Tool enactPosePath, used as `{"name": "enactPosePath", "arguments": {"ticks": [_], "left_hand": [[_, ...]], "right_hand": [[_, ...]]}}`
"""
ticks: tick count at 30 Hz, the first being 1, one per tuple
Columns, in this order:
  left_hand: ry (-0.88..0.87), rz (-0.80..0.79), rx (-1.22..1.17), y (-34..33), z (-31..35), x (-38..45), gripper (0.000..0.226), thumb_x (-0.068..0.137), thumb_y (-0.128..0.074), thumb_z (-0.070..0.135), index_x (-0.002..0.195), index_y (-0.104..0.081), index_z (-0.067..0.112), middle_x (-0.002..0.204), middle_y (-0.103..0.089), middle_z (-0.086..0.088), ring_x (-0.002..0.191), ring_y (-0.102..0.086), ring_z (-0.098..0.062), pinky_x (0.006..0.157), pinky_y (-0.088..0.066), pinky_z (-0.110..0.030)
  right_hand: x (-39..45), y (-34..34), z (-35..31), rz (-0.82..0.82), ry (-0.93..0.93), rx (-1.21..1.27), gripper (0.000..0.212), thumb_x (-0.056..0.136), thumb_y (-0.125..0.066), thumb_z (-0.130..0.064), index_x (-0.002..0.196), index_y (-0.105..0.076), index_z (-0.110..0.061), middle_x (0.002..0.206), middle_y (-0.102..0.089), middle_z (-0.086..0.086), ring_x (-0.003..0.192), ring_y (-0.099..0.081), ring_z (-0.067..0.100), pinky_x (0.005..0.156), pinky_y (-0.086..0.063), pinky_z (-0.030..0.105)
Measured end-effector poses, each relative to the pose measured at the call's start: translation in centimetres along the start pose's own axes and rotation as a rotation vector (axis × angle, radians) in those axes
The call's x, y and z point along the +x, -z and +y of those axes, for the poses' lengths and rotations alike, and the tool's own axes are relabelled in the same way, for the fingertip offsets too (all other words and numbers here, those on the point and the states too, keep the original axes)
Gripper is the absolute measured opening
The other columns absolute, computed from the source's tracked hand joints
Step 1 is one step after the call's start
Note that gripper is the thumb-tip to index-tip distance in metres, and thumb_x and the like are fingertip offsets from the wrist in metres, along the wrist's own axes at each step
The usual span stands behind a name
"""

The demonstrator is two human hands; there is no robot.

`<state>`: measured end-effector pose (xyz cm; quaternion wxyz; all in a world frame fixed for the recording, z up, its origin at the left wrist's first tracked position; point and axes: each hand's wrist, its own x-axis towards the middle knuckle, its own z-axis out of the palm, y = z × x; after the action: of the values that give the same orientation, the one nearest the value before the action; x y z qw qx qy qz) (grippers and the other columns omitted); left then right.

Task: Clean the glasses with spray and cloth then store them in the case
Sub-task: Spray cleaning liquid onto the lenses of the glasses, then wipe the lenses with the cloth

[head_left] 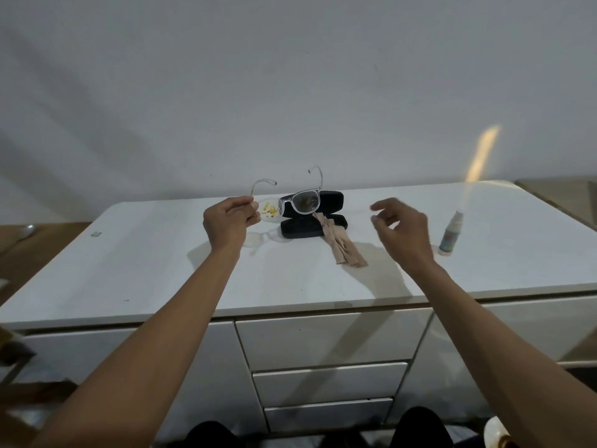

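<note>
Clear-framed glasses hang in the air above the white cabinet top, arms unfolded, with yellow smears on the left lens. My left hand pinches them at the left hinge. Behind and below them lies an open black case. A beige cloth trails from the case's front edge toward me. My right hand hovers empty, fingers spread, between the cloth and a small spray bottle that stands upright at the right.
The cabinet has drawers facing me. A grey wall rises right behind the top. Wooden floor shows at the left, and a second surface adjoins the cabinet at the far right.
</note>
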<state>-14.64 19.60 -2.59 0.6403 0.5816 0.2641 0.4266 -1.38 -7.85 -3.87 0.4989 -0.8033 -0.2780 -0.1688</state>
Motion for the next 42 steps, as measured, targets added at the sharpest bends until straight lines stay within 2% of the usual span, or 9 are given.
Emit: {"name": "enactPosePath", "arguments": {"ticks": [4,13,19,22,26,31,34,39,42], "left_hand": [[-0.007,0.009,-0.008,1.1,0.0,0.0,0.015,0.079,-0.079,-0.006,0.093,-0.077,-0.003,0.074,-0.074,-0.013,0.064,-0.072,-0.025,0.066,-0.06,-0.025],[0.002,0.042,-0.005,3.0,-0.3,0.9,0.016,0.079,-0.079,-0.007,0.094,-0.076,-0.004,0.073,-0.074,-0.012,0.064,-0.071,-0.026,0.067,-0.061,-0.027],[0.012,0.058,-0.016,3.3,-0.5,0.6,0.015,0.079,-0.078,-0.007,0.094,-0.076,-0.004,0.072,-0.074,-0.011,0.061,-0.071,-0.025,0.063,-0.059,-0.022],[0.011,0.066,-0.008,3.4,-0.5,0.6,0.016,0.079,-0.078,-0.007,0.095,-0.076,-0.006,0.072,-0.074,-0.011,0.061,-0.071,-0.025,0.062,-0.059,-0.022],[-0.006,0.076,0.007,3.4,-0.2,0.5,0.015,0.079,-0.078,-0.007,0.094,-0.076,-0.005,0.075,-0.074,-0.016,0.06,-0.071,-0.025,0.061,-0.058,-0.022],[-0.036,0.079,0.007,3.2,0.4,0.1,0.012,0.08,-0.078,-0.006,0.09,-0.076,0.001,0.079,-0.075,-0.018,0.062,-0.072,-0.025,0.064,-0.06,-0.024],[-0.053,0.073,-0.004,2.9,0.9,-0.2,0.012,0.081,-0.078,-0.006,0.09,-0.076,0.002,0.08,-0.076,-0.02,0.064,-0.072,-0.026,0.067,-0.061,-0.028],[-0.07,0.053,-0.022,2.3,2.0,-0.9,0.012,0.082,-0.077,-0.007,0.091,-0.076,0.0,0.08,-0.075,-0.021,0.063,-0.071,-0.024,0.067,-0.062,-0.028],[-0.071,0.065,-0.005,2.1,2.7,-1.4,0.011,0.082,-0.076,-0.006,0.09,-0.076,0.002,0.08,-0.076,-0.019,0.062,-0.072,-0.023,0.07,-0.063,-0.03]], "right_hand": [[0.3,-2.7,-0.4,-0.457,-0.037,-0.166,0.022,0.092,-0.066,-0.013,0.107,-0.078,-0.024,0.099,-0.074,0.0,0.087,-0.066,0.015,0.077,-0.053,0.028],[2.3,-4.3,-0.7,-0.866,0.064,-0.595,0.037,0.097,-0.059,-0.021,0.128,-0.071,-0.036,0.114,-0.065,0.009,0.106,-0.064,0.03,0.086,-0.049,0.032],[1.2,-4.7,-0.6,-0.702,0.166,-0.507,0.015,0.088,-0.072,-0.014,0.083,-0.083,-0.022,0.072,-0.069,-0.001,0.074,-0.058,0.02,0.063,-0.037,0.026],[0.8,-5.3,-0.9,-0.598,0.031,-0.329,0.017,0.088,-0.071,-0.014,0.076,-0.082,-0.02,0.062,-0.065,-0.001,0.064,-0.056,0.018,0.057,-0.037,0.023],[0.8,-5.7,-3.2,-0.385,-0.418,0.335,0.019,0.095,-0.067,-0.017,0.083,-0.079,-0.007,0.072,-0.073,0.006,0.064,-0.066,0.019,0.072,-0.061,0.032],[1.0,-5.9,-7.8,-0.344,-0.517,0.908,0.016,0.102,-0.054,-0.011,0.091,-0.063,-0.002,0.059,-0.049,0.01,0.043,-0.041,0.016,0.052,-0.041,0.031],[1.2,-7.6,-9.2,-0.272,-0.534,0.923,0.025,0.102,-0.056,-0.022,0.085,-0.061,-0.004,0.065,-0.048,0.018,0.051,-0.042,0.029,0.051,-0.025,0.04],[0.9,-10.0,-11.6,-0.008,-0.586,0.802,0.027,0.094,-0.071,-0.017,0.07,-0.078,-0.026,0.055,-0.066,-0.009,0.053,-0.057,0.007,0.075,-0.056,0.029],[0.5,-11.3,-12.1,0.049,-0.518,0.746,0.013,0.087,-0.072,-0.017,0.081,-0.081,-0.024,0.068,-0.072,0.001,0.065,-0.06,0.017,0.09,-0.058,0.044]]}}
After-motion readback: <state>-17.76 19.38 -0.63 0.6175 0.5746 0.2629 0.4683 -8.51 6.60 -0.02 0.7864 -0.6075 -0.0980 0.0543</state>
